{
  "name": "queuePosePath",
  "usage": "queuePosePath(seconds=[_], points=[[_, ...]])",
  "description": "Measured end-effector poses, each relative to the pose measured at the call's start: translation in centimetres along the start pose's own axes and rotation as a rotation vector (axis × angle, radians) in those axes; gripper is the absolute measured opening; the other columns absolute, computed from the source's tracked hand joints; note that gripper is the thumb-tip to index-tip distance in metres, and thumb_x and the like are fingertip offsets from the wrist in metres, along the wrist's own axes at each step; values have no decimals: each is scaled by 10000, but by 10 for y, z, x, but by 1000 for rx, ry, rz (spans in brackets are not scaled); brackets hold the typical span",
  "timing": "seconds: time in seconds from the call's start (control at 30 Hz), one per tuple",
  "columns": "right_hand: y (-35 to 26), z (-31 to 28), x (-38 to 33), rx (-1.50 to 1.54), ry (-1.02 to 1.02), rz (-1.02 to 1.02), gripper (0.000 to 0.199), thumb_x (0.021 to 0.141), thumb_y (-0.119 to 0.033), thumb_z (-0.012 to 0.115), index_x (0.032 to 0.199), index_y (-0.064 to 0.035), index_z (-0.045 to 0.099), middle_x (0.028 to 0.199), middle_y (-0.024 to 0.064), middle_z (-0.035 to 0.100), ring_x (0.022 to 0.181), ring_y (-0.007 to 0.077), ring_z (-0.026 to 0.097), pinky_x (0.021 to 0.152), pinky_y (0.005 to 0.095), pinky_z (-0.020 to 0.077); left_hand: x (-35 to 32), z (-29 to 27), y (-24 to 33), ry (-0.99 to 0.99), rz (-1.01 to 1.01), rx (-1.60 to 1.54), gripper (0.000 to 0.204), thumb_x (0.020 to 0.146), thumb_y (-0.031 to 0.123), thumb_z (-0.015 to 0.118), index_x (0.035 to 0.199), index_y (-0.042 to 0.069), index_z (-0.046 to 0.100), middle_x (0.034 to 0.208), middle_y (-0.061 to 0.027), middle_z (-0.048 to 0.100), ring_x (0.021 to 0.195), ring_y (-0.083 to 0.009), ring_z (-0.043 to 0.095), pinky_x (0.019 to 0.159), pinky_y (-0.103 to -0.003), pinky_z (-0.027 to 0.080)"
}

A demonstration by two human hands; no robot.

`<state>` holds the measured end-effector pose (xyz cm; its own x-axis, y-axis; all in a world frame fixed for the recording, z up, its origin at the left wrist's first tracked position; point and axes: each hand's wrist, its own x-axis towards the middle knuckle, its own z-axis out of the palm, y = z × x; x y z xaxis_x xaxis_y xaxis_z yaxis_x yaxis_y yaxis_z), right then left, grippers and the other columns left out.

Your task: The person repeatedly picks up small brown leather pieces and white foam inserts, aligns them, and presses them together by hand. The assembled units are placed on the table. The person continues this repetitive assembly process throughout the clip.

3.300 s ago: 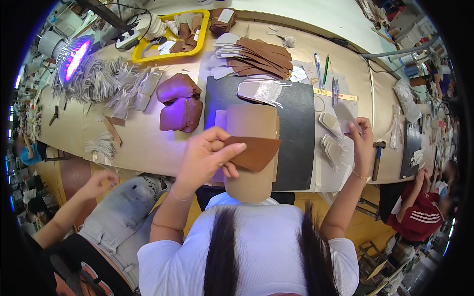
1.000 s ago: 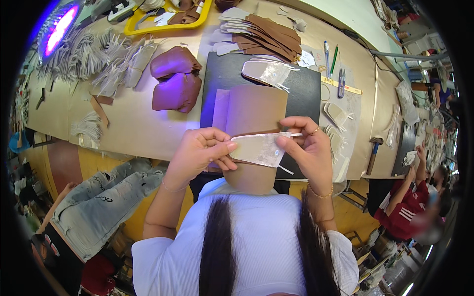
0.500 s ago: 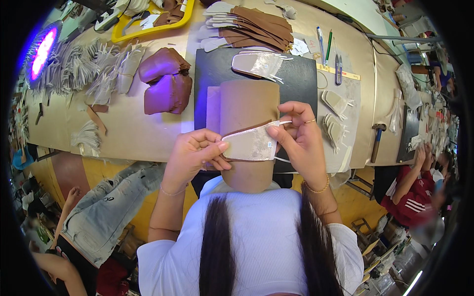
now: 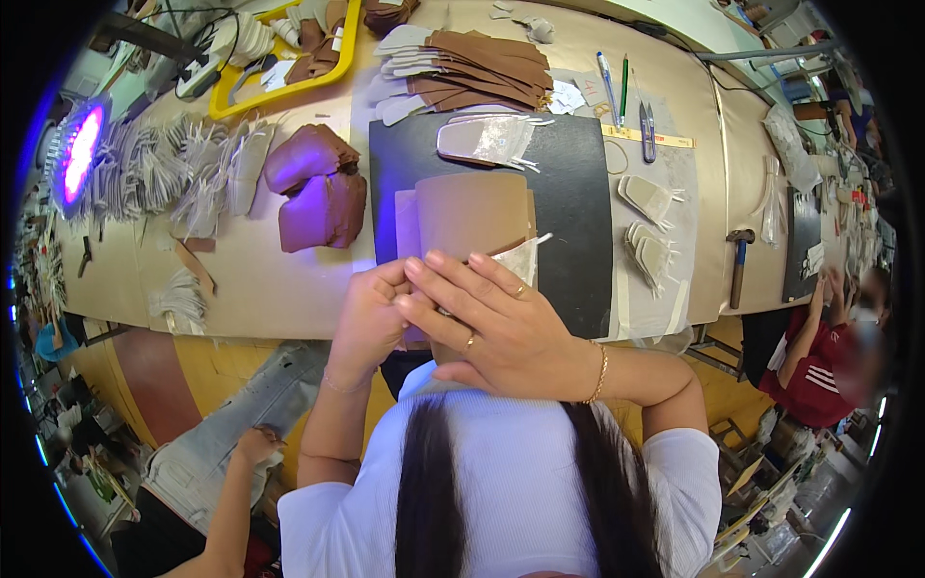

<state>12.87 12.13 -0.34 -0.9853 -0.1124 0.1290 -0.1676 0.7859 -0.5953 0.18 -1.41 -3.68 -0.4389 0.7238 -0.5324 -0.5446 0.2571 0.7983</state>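
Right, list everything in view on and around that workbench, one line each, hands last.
Workbench: one, beige, across the upper picture.
Cutting mat: one, black, centre of the bench.
Tan leather panel: one, on the mat, just above the hands.
White liner piece: one, pale, under the right hand.
Brown cut pieces: a fanned stack, top centre.
Yellow tray: one, top left, holding scraps.
Folded brown leather: two, left of the mat.
Hammer: one, right edge of the bench.
Pens: a few, above the mat.
Left hand: on the panel's lower edge.
Right hand: pressed flat, overlapping the left.
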Motion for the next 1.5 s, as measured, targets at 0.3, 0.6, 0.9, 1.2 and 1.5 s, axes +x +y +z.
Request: queuePosePath(seconds=[0.3, 0.6, 0.9, 1.2, 1.5], points=[[41, 37, -33, 364, 277, 132, 852, 893, -629, 329, 1466, -32, 127, 1518, 192, 152, 1407, 343, 149, 1133, 437, 53, 0, -1, -3, -67, -91, -130, 111, 893, 77, 598, 886, -30, 569, 698, -122, 648, 559, -172, 648, 509, -247, 525], [64, 54, -52, 1077, 582, 415, 1038, 812, -772, 308, 1468, -88, -114, 1550, 138, -14, 1427, 274, 23, 1135, 415, 66, 4, -2, 5, -172, -57, -103, 83, 886, 50, 583, 904, -25, 552, 652, -113, 636, 499, -160, 626, 443, -240, 507], [78, -40, 0, 1019, 696, 427, 334, 845, -146, 674, 1129, 5, 583, 981, 42, 621, 826, 91, 560, 759, 226, 445, 11, -10, 54, 106, 277, 107, 135, 856, 82, 644, 963, 1, 630, 648, -53, 624, 493, -97, 585, 453, -205, 460], [174, 0, 46, 709, 544, 690, 296, 851, -153, 663, 1115, -32, 610, 848, 9, 608, 783, 84, 538, 748, 229, 429, 24, -146, 6, 605, 444, 643, 362, 796, 163, 713, 1110, 0, 633, 947, -92, 589, 752, -138, 560, 645, -242, 467], [174, -12, 14, -85, 767, 580, 307, 763, -242, 726, 1054, -161, 670, 1129, 73, 545, 1091, 271, 477, 942, 388, 368, 22, -122, 8, 777, 422, 736, 296, 767, 130, 732, 1010, -23, 662, 881, -105, 635, 730, -164, 608, 650, -274, 487]])
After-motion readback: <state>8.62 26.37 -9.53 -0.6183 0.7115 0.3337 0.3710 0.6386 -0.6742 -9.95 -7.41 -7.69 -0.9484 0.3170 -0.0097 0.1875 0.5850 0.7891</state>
